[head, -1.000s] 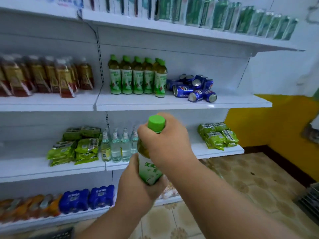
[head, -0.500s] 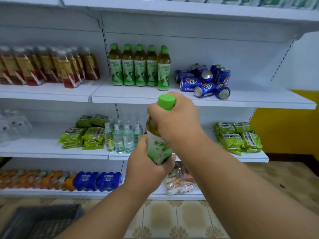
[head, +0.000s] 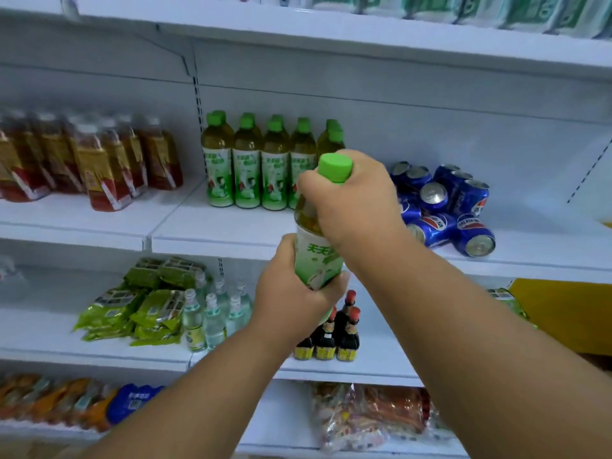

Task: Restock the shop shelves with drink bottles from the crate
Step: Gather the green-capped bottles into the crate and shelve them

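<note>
Behind the held bottle (head: 316,256): green bottles (head: 248,167), blue cans (head: 443,207).

You face a white metal shelving unit (head: 231,233) whose tiers run across the whole view, backed by pale panels and a slotted upright (head: 198,101) between its two bays. At your far right, past the end of the shelves, a yellow wall (head: 563,313) shows below the middle tier. The light is even and soft, with a cool cast on the white boards.
</note>
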Tool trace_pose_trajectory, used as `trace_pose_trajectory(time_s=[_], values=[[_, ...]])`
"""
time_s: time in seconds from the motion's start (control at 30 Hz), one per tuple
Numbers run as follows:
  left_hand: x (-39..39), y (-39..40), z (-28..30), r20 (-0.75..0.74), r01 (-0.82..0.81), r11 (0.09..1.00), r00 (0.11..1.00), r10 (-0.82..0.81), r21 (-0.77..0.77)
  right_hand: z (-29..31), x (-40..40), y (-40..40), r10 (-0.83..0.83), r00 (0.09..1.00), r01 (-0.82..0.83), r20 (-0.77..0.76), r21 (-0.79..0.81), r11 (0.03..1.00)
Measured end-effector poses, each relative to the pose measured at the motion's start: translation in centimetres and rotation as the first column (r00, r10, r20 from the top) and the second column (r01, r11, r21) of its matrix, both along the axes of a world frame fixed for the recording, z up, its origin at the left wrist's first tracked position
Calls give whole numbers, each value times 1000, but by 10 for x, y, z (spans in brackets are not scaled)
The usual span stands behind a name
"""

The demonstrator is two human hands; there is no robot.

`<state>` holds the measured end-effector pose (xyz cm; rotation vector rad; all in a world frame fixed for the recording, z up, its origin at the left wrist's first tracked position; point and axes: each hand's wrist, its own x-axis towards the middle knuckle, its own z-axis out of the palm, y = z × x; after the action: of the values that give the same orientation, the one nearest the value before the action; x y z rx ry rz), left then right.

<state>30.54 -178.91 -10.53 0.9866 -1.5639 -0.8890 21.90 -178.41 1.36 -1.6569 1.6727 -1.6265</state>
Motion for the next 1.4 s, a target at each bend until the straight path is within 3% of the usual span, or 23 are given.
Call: trace_pose_trajectory(time_s=[0.33, 0.43, 0.77, 0.9, 1.03, 1.13, 1.27, 1.4], values=[[5, -191, 27, 147, 154, 986, 976, -161, 59, 5, -8, -184, -48, 999, 48, 8, -5, 999], [0, -219, 20, 180, 113, 993, 976, -118, 40, -9, -12, -212, -72, 997, 72, -33, 12, 997], [-7, -271, -9, 268, 59, 998, 961, -63, 24, -45, -16, -238, -259, 887, 264, -384, -40, 964], [-10, -274, -1, 288, 90, 995, 953, -96, 35, -66, -34, -232, -318, 925, 308, -208, -79, 948], [8, -280, -1, 398, 67, 991, 911, -109, 116, -86, -57, -231, -444, 896, 443, -1, -69, 894], [9, -280, -2, 407, -19, 997, 913, -13, 73, -95, -73, -236, -449, 893, 450, -27, 20, 893], [-8, -285, -5, 399, -102, 995, 913, 86, 20, -106, -84, -245, -308, 946, 323, -103, 205, 924], [-19, -293, -8, 420, -114, 993, 900, 119, -36, -113, -89, -249, -293, 949, 311, -114, 207, 928]])
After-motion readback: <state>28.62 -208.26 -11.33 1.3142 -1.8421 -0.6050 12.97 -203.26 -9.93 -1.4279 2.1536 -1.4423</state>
